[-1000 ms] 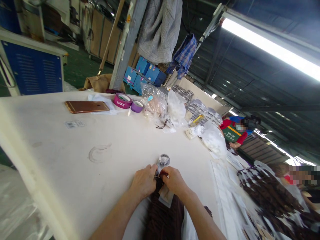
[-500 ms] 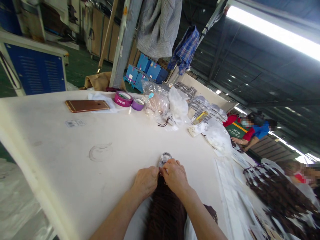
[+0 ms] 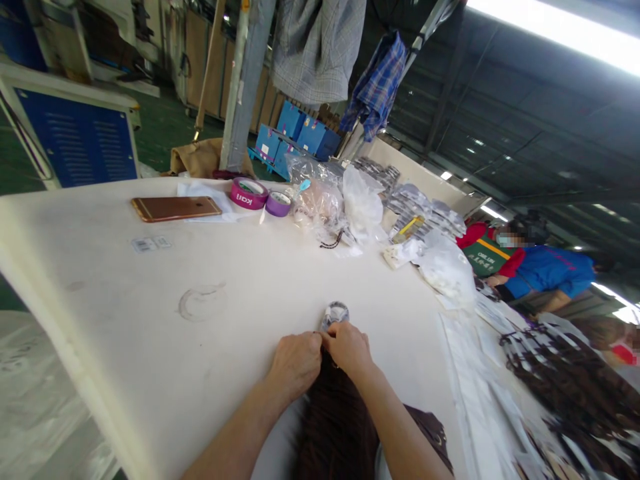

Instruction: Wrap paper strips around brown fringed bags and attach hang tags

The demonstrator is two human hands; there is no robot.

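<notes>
My left hand (image 3: 297, 360) and my right hand (image 3: 349, 348) meet fingertip to fingertip at the far end of a dark brown garment (image 3: 340, 420). Both are closed in a pinch on that end; the small part between the fingertips is hidden. The gathered cloth runs back towards me between my forearms, on the white table (image 3: 240, 367). Just beyond my fingers lies a round, clear and greyish object (image 3: 335, 311), partly covered by my right hand. To the right of my right forearm, more dark brown cloth (image 3: 429, 430) with small shiny rings shows.
A phone (image 3: 176, 208), a magenta tape roll (image 3: 249, 195) and a purple tape roll (image 3: 278, 205) lie along the far edge. Clear plastic bags (image 3: 363, 203) are heaped right of them. Brown garments (image 3: 570, 373) cover the right side. Co-workers (image 3: 545, 270) stand beyond.
My view has shifted slightly, and the co-worker in blue shows more fully. My hands stay together at the garment's end, with only a small shift of the fingers.
</notes>
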